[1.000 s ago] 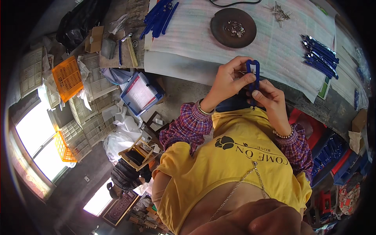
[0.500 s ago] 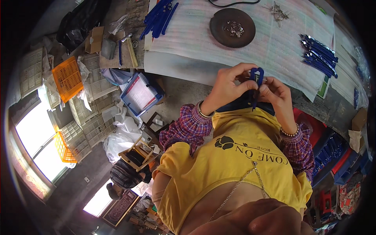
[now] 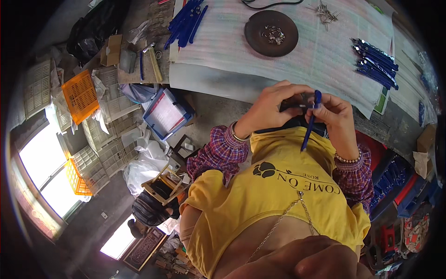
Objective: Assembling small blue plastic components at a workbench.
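Just above my lap, at the table's near edge, both hands meet at a slim blue plastic piece [image 3: 308,132]. Its long narrow end points down toward my yellow shirt, with the head now seen edge-on. My right hand [image 3: 338,116] pinches it near the top between thumb and fingers. My left hand [image 3: 274,102] is closed at the head from the other side; whatever small part lies between its fingertips is blurred and dark. On the table, a dark round dish [image 3: 253,43] holds small metal bits, and a loose heap of metal pins [image 3: 326,14] lies beyond to the right.
Similar blue pieces lie bundled at the table's right [image 3: 376,65] and far left [image 3: 186,25]. A hammer [image 3: 154,63] rests on the wooden surface at left. Below it stands a blue bin [image 3: 165,114]; stacked crates [image 3: 81,95] line the left. Another person [image 3: 148,209] is at lower left.
The blue piece has turned from showing its broad looped head to standing edge-on, its narrow end now reaching lower. Both hands have shifted slightly with it and still hold it.
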Demonstrator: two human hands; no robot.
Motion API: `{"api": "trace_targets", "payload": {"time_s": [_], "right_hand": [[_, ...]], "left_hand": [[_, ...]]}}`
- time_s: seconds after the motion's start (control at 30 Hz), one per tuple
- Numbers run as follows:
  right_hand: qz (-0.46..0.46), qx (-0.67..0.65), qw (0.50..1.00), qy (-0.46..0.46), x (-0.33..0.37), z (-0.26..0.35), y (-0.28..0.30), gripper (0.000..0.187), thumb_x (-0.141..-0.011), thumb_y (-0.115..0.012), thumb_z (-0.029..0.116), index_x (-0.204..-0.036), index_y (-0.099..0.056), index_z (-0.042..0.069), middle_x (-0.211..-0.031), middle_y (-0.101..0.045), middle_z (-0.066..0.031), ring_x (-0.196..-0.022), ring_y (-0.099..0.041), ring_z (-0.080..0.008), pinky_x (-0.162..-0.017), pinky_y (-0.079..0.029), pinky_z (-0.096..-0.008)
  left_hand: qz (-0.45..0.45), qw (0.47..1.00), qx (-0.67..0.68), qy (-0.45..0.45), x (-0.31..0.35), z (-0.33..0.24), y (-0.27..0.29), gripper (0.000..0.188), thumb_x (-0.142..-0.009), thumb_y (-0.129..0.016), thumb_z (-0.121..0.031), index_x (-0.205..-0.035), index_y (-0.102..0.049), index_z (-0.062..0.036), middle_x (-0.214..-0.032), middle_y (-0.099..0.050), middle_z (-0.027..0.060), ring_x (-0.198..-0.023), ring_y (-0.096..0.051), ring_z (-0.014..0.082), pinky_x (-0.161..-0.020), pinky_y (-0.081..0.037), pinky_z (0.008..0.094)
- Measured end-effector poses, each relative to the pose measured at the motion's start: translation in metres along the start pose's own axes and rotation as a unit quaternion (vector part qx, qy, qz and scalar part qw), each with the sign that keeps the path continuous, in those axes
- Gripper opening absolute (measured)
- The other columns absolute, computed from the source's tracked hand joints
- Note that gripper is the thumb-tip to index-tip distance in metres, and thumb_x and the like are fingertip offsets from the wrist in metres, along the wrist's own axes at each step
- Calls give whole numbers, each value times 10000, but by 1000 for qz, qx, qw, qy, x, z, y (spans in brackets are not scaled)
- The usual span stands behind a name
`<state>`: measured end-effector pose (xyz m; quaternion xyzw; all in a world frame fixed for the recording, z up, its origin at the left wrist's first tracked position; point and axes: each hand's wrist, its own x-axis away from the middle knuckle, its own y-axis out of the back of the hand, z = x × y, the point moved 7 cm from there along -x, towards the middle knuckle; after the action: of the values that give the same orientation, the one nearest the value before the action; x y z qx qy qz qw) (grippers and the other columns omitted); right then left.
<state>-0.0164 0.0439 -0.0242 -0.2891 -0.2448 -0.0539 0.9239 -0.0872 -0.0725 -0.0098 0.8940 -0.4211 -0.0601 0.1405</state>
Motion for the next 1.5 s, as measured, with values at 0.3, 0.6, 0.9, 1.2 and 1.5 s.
{"api": "trace_targets", "payload": {"time_s": [0.3, 0.6, 0.9, 1.2, 1.5], "right_hand": [[23, 109, 990, 83, 4, -6, -9, 201, -789, -656, -12, -982, -613, -50, -844, -630, -39, -762, -595, -88, -710, -486, -211], [-30, 136, 980, 139, 0, 1, 0, 189, -817, -634, 2, -990, -605, -67, -894, -622, -43, -790, -585, -90, -722, -480, -212], [-9, 62, 996, 67, -13, -12, -3, 243, -827, -633, 32, -1053, -589, -46, -894, -634, -26, -794, -572, -71, -726, -466, -199], [53, 157, 986, 30, -18, -41, -16, 255, -868, -557, 36, -1114, -561, -34, -944, -627, -30, -829, -574, -78, -716, -447, -215], [83, 449, 880, 131, -57, -33, -69, 282, -796, -593, -10, -1079, -588, -10, -808, -648, -100, -682, -606, -134, -608, -469, -258]], "left_hand": [[-229, 944, -187, -147, -21, -36, 48, 586, -632, -763, -102, -1177, -549, -81, -1195, -481, 92, -1070, -491, 211, -841, -432, 306], [30, 985, 153, 70, -14, 2, 11, 501, -741, -726, -75, -1194, -521, -16, -1137, -494, 76, -931, -522, 103, -773, -473, 240], [-19, 976, 177, 122, -3, 11, 12, 247, -813, -643, -30, -1044, -589, 39, -873, -621, 71, -696, -596, 81, -592, -507, 197], [-148, 953, 243, 107, 14, 25, 41, 213, -809, -606, 17, -1016, -577, 55, -840, -614, 72, -699, -594, 108, -578, -494, 213], [-268, 933, 204, 124, 67, 63, 109, 188, -798, -604, 18, -984, -584, 33, -815, -616, 58, -706, -579, 85, -605, -478, 209]]}}
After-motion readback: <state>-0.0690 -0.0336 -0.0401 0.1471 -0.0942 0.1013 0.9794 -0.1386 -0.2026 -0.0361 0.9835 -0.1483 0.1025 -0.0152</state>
